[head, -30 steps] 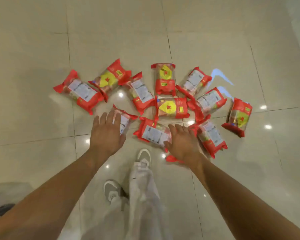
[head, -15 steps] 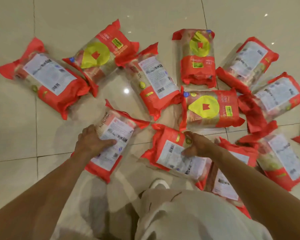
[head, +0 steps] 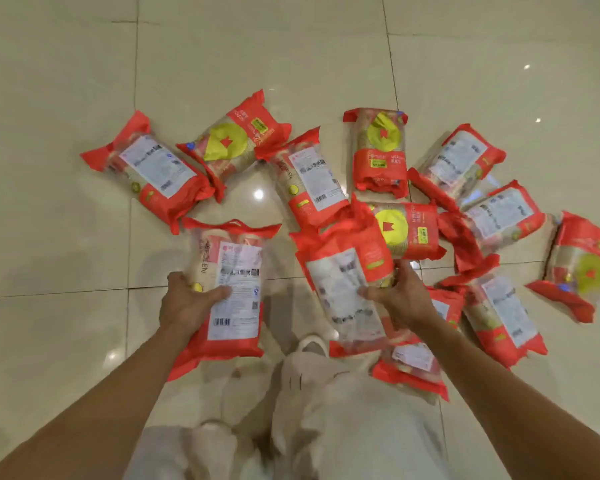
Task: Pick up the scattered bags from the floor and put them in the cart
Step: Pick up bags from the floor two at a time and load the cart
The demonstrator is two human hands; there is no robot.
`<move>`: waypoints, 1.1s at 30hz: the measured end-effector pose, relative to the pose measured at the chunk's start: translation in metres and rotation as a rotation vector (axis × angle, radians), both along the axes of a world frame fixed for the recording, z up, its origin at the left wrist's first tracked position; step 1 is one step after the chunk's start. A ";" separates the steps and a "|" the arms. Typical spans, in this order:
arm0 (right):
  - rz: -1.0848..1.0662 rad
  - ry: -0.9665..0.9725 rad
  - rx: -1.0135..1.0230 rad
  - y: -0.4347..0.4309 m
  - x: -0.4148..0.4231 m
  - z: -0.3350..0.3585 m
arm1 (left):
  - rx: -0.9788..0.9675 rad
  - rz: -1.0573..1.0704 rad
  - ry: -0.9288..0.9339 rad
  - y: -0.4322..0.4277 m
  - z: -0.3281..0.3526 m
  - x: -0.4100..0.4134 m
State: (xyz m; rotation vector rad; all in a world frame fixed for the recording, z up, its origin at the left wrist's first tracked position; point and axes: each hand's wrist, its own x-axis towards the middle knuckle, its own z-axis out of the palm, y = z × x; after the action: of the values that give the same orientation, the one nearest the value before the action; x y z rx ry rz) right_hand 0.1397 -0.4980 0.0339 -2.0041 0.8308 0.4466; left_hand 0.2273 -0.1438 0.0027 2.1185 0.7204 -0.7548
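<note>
Bags, red and clear plastic, lie scattered over a cream tiled floor (head: pixel 66 81); listed left to right.

Far-left bag (head: pixel 155 171): flat on the tiles, white label up, tilted. Just beside it, a yellow-badged bag (head: pixel 234 143), its lower end touching the first bag's end.

Left hand (head: pixel 187 303): fingers and thumb wrapped round the side of a label-up bag (head: pixel 231 289), thumb across the white label. Whether its bottom edge touches the floor, I cannot tell.

Centre-back: a label-up bag (head: pixel 310 178) on the floor, then an upright-lying bag with yellow badge (head: pixel 381 150) just beside it.

Right hand (head: pixel 400 296): fingers clenched on the edge of a blurred label-up bag (head: pixel 345 289), which overlaps a sideways yellow-badged bag (head: pixel 407 230) behind it. Under the right forearm, another bag (head: pixel 413 368), partly hidden, on the floor.

Right group: two label-up bags, one behind (head: pixel 459 161) and one nearer (head: pixel 503 216), touching; a further label-up bag (head: pixel 503 313) below them; far right, a yellow-badged bag (head: pixel 582 268) near them, blurred.

Foreground: pale trousers (head: pixel 343 427) and a white shoe toe (head: pixel 312 344) between the two forearms.
</note>
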 end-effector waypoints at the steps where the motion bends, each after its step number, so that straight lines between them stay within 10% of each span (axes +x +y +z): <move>1: -0.068 -0.039 0.046 0.002 0.002 0.042 | -0.051 0.063 -0.052 0.003 0.042 -0.002; 15: -0.009 -0.403 0.286 0.132 -0.036 0.613 | -0.334 0.374 -0.567 0.099 0.663 -0.123; 33: 0.830 -0.444 0.743 0.551 -0.227 0.756 | 0.177 1.145 -0.938 0.365 0.830 -0.570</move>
State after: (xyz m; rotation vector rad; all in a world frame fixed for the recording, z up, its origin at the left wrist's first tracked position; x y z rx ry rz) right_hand -0.0875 0.0531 0.7894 -1.5453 -0.4446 0.6166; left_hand -0.3425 0.2213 0.8331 1.5070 1.2189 0.8697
